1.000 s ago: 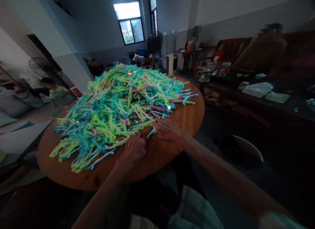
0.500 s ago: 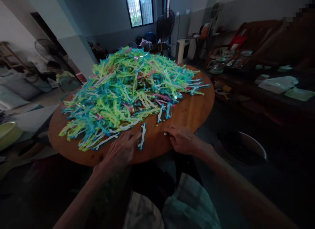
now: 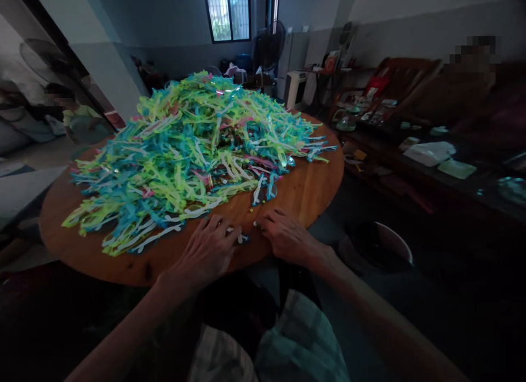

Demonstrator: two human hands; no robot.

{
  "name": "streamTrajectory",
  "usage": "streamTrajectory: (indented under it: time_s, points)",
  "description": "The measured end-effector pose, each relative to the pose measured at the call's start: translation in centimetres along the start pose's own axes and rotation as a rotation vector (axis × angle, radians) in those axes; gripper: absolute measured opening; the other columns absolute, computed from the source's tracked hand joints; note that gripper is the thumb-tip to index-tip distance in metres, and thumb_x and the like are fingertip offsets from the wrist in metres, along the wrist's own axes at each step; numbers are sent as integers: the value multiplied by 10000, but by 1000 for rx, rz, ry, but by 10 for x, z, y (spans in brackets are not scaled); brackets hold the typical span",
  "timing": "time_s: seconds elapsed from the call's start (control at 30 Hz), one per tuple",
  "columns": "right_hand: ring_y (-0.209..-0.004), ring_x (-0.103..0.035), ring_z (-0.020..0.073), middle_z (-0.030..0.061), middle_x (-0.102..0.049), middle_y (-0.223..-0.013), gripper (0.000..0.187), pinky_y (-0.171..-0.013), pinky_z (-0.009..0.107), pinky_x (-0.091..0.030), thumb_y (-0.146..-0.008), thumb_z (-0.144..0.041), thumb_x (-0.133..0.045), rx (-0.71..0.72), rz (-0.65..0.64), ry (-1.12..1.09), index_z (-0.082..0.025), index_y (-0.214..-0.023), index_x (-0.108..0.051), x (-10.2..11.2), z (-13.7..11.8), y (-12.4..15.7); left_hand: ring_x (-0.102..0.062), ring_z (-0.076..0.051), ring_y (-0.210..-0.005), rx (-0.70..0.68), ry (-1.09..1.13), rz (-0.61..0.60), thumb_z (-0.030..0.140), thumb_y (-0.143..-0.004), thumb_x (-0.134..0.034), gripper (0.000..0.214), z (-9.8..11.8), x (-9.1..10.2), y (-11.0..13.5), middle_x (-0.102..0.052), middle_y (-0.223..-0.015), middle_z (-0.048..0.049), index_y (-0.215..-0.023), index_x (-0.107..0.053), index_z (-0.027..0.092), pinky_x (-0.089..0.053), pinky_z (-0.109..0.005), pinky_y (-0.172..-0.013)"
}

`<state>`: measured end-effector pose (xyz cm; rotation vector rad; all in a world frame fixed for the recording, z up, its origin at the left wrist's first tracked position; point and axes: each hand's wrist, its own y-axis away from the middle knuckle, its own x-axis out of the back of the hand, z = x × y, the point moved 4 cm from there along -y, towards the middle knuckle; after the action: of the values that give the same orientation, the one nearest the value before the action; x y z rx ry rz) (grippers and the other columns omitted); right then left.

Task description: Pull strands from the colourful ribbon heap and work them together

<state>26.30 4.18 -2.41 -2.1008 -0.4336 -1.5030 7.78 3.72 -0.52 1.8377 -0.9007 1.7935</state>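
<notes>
A heap of plastic strips (image 3: 181,157), yellow-green, blue, white and a few pink, too tangled for me to count, covers most of the round wooden worktop (image 3: 308,190). At its near right edge lie two looser strips (image 3: 258,190), side by side. Nearer still, one blue-and-white strip (image 3: 242,238) pokes out from under the left hand (image 3: 211,245), whose fingers curl loosely over the wood; I cannot tell how firmly it grips. Just beside it, the right hand (image 3: 287,237) is pinched narrow on a small white-tipped piece (image 3: 255,224).

To the right of the worktop stands one round bucket (image 3: 382,247), dark inside. Farther right, one person (image 3: 444,94) sits by a long dark low table (image 3: 382,143) carrying one glass pot (image 3: 348,119). One red bag (image 3: 376,86) rests on the wooden bench (image 3: 411,69) behind. An orange-red box (image 3: 330,62) bears a pale mark too small to read. Three fans stand about: one left (image 3: 45,56), two far. Another person (image 3: 82,119) is at the left.
</notes>
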Motion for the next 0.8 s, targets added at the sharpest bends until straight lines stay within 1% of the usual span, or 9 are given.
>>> streamTrajectory:
  time_s: [0.07, 0.17, 0.27, 0.33, 0.47, 0.6, 0.7, 0.8]
  points:
    - [-989, -554, 245, 133, -618, -1040, 281, -881, 382, -467, -952, -118, -468, -27, 27, -94, -109, -1163, -653, 0, 0, 3, -535, -289, -1078, -32, 9, -2, 158, -940, -520, 285, 1, -3, -1, -627, -1122, -101, -1197, -629, 216, -436, -441, -899]
    - [-943, -593, 217, 120, -639, -1056, 300, -848, 351, -491, -964, -123, -451, -75, 57, -288, -131, -1194, -644, 2, 1, 9, -553, -292, -1025, -91, -68, -13, 100, -910, -502, 325, 3, -8, -5, -636, -1073, -106, -1197, -625, 188, -433, -443, -866]
    - [-993, -637, 226, 114, -693, -1094, 315, -880, 353, -498, -955, -119, -469, -105, 74, -446, -152, -1207, -656, 3, 4, 12, -562, -296, -956, -140, -158, -16, 97, -894, -498, 257, 6, -14, -12, -633, -1009, -120, -1108, -637, 127, -437, -446, -830]
    - [-1014, -662, 242, 109, -726, -1086, 309, -893, 366, -499, -952, -132, -487, -128, 70, -503, -159, -1194, -678, 3, 6, 11, -562, -290, -916, -140, -172, -11, 99, -893, -492, 209, 7, -17, -18, -628, -984, -118, -1042, -637, 118, -444, -440, -809]
    - [-951, -691, 243, 105, -754, -1029, 305, -853, 365, -513, -946, -166, -517, -187, 46, -598, -153, -1177, -716, 3, 11, 5, -567, -274, -919, -85, -83, 48, 76, -877, -504, 170, 6, -17, -23, -623, -954, -99, -967, -628, 147, -445, -402, -799]
    - [-950, -694, 240, 90, -762, -994, 334, -847, 366, -526, -935, -225, -557, -218, 40, -716, -156, -1223, -712, 2, 17, 2, -572, -236, -827, -17, 48, 90, 86, -915, -475, 170, 5, -15, -20, -615, -871, -64, -921, -622, 170, -401, -349, -682]
    - [-942, -694, 232, 69, -760, -928, 329, -850, 366, -530, -925, -247, -575, -224, 41, -765, -179, -1209, -726, 0, 21, 3, -569, -216, -784, -18, 139, 116, 97, -938, -452, 187, 6, -15, -18, -615, -837, -49, -918, -621, 175, -373, -338, -657]
    - [-930, -690, 225, 66, -752, -894, 328, -838, 359, -532, -920, -273, -588, -219, 59, -808, -183, -1201, -732, -2, 21, 5, -573, -216, -793, -26, 196, 118, 104, -937, -453, 185, 5, -17, -18, -618, -818, -53, -913, -624, 169, -367, -335, -659]
